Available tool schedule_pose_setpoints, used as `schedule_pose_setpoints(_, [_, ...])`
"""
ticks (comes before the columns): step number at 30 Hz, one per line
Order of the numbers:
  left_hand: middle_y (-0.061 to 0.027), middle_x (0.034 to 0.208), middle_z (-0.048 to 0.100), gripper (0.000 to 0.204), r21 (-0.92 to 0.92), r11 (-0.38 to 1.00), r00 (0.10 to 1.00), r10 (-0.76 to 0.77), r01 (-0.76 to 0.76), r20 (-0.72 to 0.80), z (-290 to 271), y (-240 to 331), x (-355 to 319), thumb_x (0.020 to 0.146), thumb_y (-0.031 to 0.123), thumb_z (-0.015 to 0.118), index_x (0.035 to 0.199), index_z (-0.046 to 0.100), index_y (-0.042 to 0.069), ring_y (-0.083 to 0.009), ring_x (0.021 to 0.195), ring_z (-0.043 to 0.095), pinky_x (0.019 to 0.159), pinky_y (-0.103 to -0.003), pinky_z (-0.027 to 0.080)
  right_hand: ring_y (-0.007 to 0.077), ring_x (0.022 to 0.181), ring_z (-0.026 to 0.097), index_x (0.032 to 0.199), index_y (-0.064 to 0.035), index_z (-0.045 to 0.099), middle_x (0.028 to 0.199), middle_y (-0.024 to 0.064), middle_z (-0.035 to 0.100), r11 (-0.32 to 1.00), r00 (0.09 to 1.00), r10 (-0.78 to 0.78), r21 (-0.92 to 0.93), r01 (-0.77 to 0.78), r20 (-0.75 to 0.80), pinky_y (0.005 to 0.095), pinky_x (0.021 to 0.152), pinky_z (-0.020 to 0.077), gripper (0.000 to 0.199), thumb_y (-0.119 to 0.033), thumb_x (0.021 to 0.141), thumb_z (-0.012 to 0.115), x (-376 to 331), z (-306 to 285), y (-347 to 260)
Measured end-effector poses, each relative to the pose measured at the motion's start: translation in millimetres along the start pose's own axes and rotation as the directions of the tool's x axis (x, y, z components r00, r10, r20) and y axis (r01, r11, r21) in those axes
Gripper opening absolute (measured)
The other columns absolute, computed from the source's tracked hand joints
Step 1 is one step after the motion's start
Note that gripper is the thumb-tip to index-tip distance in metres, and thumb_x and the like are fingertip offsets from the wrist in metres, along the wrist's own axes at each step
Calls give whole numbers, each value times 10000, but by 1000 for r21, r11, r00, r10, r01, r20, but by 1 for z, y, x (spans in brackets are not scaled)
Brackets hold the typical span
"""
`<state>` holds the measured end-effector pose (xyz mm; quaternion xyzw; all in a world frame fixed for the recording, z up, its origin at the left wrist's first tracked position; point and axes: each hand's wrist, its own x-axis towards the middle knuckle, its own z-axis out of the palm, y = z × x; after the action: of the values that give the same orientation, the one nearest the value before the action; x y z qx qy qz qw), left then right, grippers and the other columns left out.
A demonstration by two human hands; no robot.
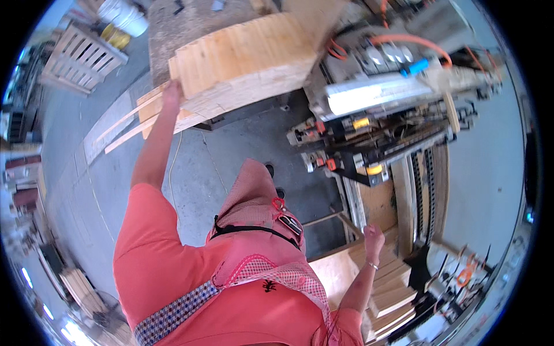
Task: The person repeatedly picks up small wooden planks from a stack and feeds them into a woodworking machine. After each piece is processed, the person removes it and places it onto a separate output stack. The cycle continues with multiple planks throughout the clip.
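At the upper left my left hand (172,95) is at the near left end of a stack of pale wooden strips (242,55). Its slightly blurred fingers look closed around a long wooden strip (130,118) that sticks out past the stack. My right hand (374,239) is held low on the right, fingers curled in, with nothing visible in them. Beneath and beside it lie stacked wooden boards (392,288), apart from the hand as far as I can see.
A machine (369,115) with metal rails, yellow and orange parts and an orange hose (415,39) takes up the upper right. The strips rest on a worn bench (167,29). A cable (173,167) runs over the floor; a slatted wooden crate (81,57) stands far left.
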<state>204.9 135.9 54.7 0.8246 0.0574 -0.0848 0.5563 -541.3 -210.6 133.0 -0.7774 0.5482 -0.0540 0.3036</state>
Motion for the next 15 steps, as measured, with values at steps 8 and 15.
schedule_pose_setpoints(8, [-93,1059,561,359,-285,954,989,50,-89,-141,-30,-19,-78,886,325,451,1071,534,30,-174,914,546,747,-306,448,168,619,621,892,-61,635,751,79,652,963,961,-261,99,252,92,275,587,498,209,-141,708,695,-69,132,53])
schedule_pose_setpoints(15, [-91,709,636,204,215,940,884,-326,265,334,58,-204,-224,799,221,586,808,629,22,-155,600,582,514,-286,466,238,620,636,879,-76,634,694,103,644,975,920,75,164,-148,386,316,569,499,225,-204,708,703,-179,237,38])
